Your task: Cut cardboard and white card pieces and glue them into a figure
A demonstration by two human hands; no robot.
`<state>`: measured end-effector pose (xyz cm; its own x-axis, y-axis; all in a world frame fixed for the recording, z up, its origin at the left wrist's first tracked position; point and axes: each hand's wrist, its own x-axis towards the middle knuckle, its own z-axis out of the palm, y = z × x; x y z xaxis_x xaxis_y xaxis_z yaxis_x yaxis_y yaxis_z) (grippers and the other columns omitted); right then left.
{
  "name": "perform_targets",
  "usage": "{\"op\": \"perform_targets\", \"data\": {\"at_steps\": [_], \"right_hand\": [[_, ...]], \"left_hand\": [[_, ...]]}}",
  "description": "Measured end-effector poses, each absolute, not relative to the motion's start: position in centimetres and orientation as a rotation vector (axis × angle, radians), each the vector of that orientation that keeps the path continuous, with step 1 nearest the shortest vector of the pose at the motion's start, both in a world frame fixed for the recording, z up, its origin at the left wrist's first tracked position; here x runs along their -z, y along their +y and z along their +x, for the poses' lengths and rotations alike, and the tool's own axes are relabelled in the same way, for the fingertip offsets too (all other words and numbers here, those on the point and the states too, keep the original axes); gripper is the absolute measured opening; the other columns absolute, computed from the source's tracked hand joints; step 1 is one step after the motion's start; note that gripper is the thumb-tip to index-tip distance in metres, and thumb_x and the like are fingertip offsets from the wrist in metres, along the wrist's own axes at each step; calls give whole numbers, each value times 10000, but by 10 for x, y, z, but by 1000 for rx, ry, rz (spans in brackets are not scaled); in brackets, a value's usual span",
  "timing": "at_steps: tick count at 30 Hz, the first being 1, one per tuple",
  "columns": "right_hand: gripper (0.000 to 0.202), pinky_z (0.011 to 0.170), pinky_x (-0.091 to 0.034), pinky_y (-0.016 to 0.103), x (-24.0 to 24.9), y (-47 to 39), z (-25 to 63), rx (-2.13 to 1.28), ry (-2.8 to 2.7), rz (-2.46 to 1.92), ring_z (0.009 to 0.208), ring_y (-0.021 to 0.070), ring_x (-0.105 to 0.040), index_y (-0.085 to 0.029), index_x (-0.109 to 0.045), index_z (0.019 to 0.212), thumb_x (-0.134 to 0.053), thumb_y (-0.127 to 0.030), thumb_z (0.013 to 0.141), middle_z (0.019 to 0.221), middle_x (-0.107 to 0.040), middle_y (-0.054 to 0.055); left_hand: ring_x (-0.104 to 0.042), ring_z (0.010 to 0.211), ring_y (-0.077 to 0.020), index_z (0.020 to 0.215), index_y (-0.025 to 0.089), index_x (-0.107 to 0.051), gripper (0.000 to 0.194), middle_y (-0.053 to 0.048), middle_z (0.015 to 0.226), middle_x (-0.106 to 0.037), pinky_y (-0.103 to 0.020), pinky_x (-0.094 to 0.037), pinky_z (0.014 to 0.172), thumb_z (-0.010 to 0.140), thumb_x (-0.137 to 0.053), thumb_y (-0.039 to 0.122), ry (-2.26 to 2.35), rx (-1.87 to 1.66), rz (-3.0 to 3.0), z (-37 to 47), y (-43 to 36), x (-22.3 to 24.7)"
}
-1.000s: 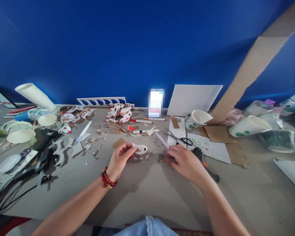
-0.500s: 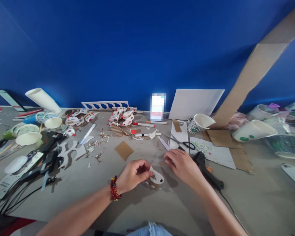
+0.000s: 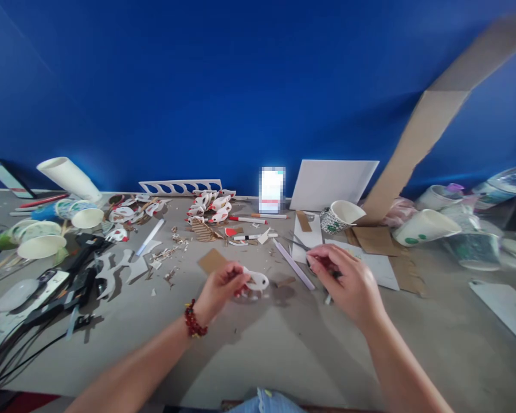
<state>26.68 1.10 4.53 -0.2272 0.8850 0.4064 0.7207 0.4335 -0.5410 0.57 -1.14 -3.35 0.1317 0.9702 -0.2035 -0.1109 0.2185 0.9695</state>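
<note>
My left hand (image 3: 223,289) pinches a small white rounded cut-out (image 3: 258,281) with a black dot near its end. Some red and brown bits show under that piece. At the right, my right hand (image 3: 344,278) is closed over the handles of a pair of scissors (image 3: 300,241); the blades point up and left, and the handles are hidden by the fingers. Between the hands lie a pale lilac stick (image 3: 294,265) and a small brown cardboard scrap (image 3: 284,281). A square of brown cardboard (image 3: 210,261) lies just behind my left hand.
White bird-like pieces with red marks (image 3: 210,205) are heaped at the back. Markers (image 3: 248,220) lie beside them. Paper cups (image 3: 339,215) stand or lie on both sides. A power strip (image 3: 30,307) with cables is at the left. Paper scraps (image 3: 167,252) litter the table (image 3: 258,350).
My left hand has lifted the white cut-out up and left. My right hand has shifted slightly right and closed over the scissors' handles, uncovering the lilac stick. The view has turned slightly right.
</note>
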Motion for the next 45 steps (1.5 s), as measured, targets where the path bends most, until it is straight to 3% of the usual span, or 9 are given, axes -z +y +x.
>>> {"op": "perform_targets", "data": {"at_steps": [6,11,16,24,28,32,37,45], "right_hand": [[201,520,-485,235,-52,24,306,-469,-1699,-1459,527,129,-598,-200,-654,946,-588,-381,888,714,-664,8],[259,597,-519,261,-39,29,322,-611,-1832,-1483,678,180,-657,-196,-675,915,-602,-438,857,780,-710,39],[195,574,-455,246,-25,33,300,-638,-2107,-1517,637,158,-622,-231,-690,843,-569,-381,869,764,-713,0],[212,730,-472,244,-14,75,216,-485,-2534,-1283,848,167,-650,-223,-687,1027,-523,-207,893,1029,-703,41],[281,791,-465,288,2,90,180,-412,-2652,-1248,963,222,-633,-235,-681,1095,-553,-161,856,1094,-680,74],[266,772,-462,314,12,91,166,-357,-2730,-1219,977,261,-626,-219,-689,1062,-559,-143,843,1060,-672,107],[192,783,-439,267,5,89,182,-368,-2740,-1151,940,203,-624,-230,-709,941,-535,-172,884,982,-690,53],[237,687,-416,244,-4,128,162,-365,-2590,-1257,884,189,-626,-237,-705,989,-486,-203,905,1005,-708,35]], "left_hand": [[-536,553,-69,801,161,-626,254,23,633,-622,-160,-415,515,741,-770,361,1123,-1272,750,-17,8,30],[-575,572,-81,801,152,-645,245,6,691,-653,-170,-462,500,664,-824,246,1012,-1481,519,-41,24,19],[-527,511,-77,754,145,-619,202,24,594,-589,-161,-416,426,660,-796,163,928,-1571,350,-59,35,6],[-508,503,-74,730,145,-591,132,29,586,-563,-175,-417,441,732,-722,142,773,-1519,325,-54,30,-7],[-512,511,-73,741,149,-592,126,25,594,-574,-177,-410,455,743,-718,145,773,-1552,336,-60,28,-10],[-516,511,-68,731,146,-594,145,22,597,-595,-178,-406,464,729,-738,162,810,-1571,322,-67,22,-2],[-506,509,-64,727,152,-585,188,31,589,-598,-182,-407,478,728,-763,213,812,-1609,375,-72,20,11],[-519,511,-61,775,176,-582,248,56,597,-589,-164,-402,484,702,-800,272,829,-1622,473,-64,14,26]]}}
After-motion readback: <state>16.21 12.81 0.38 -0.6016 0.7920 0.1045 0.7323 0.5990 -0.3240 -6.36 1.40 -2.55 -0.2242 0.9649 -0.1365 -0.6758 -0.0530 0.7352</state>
